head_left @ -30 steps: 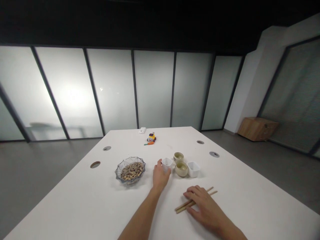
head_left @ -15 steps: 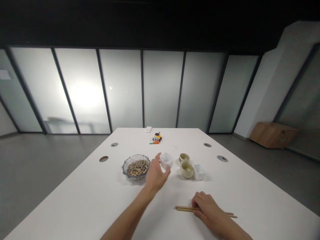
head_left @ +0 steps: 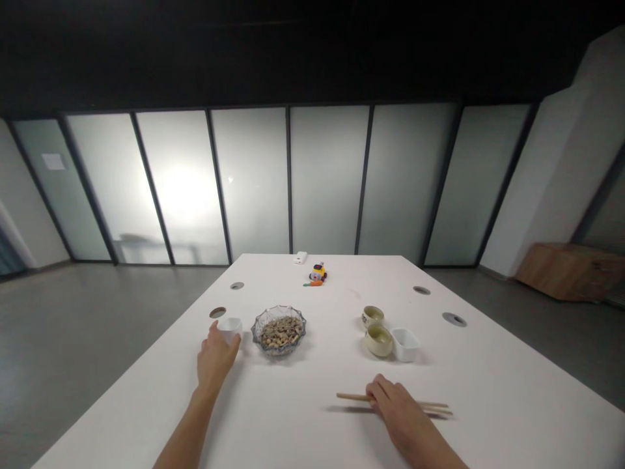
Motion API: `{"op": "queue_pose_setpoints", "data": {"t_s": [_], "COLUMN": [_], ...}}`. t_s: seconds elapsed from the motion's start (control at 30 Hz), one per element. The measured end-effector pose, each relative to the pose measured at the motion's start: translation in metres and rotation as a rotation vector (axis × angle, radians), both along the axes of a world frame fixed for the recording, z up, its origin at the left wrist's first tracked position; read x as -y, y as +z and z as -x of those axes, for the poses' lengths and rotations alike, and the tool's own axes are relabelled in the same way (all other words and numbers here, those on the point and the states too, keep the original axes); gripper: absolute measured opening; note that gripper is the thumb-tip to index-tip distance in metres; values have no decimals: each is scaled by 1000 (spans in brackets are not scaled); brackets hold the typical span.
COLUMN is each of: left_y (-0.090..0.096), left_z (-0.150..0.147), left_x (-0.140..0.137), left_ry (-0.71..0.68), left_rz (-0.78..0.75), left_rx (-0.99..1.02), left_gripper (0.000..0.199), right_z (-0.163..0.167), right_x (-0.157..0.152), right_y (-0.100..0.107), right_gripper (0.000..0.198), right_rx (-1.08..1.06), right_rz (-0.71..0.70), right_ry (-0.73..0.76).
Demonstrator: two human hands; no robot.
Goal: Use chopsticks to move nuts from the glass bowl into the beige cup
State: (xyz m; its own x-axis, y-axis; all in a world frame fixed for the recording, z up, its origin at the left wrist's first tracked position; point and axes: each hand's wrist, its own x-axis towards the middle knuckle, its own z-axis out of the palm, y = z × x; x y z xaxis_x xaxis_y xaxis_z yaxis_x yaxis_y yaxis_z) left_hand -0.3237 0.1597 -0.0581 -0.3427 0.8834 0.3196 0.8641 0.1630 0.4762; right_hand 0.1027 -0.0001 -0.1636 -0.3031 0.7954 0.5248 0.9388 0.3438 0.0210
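chopsticks (head_left: 352,397) run through the right hand (head_left: 398,410), which hides their middles.

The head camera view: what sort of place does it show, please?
Probably an office or meeting room: frosted glass panels in dark frames line the far side, the long white table has round holes like cable outlets, and a wooden cabinet stands at right.

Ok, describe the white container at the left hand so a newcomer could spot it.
On the white table, find the glass bowl of seeds. Just left of it is a small white container. Unlike the other white container, beside the nearer green cup, the left hand holds this one.
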Motion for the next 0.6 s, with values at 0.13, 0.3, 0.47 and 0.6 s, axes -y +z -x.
{"op": "queue_pose_setpoints", "data": {"t_s": [0.13,0.3,0.47,0.6], "left_y": [4,22,25,12], "left_z": [-2,-54,-202,-296], "left_x": [4,25,42,36], "left_ry": [-27,-231,-885,-971], "left_rz": [79,-299,-91,96], "left_rx": [30,0,163,202], "left_gripper": [75,60,70,92], "right_z": [7,18,30,32], "right_x": [4,15,26,30], "right_y": [15,29,55,66], "right_gripper": [30,16,31,35], "right_rx": [-38,-156,-144,-152], "right_rz": [-49,-94,-266,-438], "right_ry": [-5,-45,18,101]}}
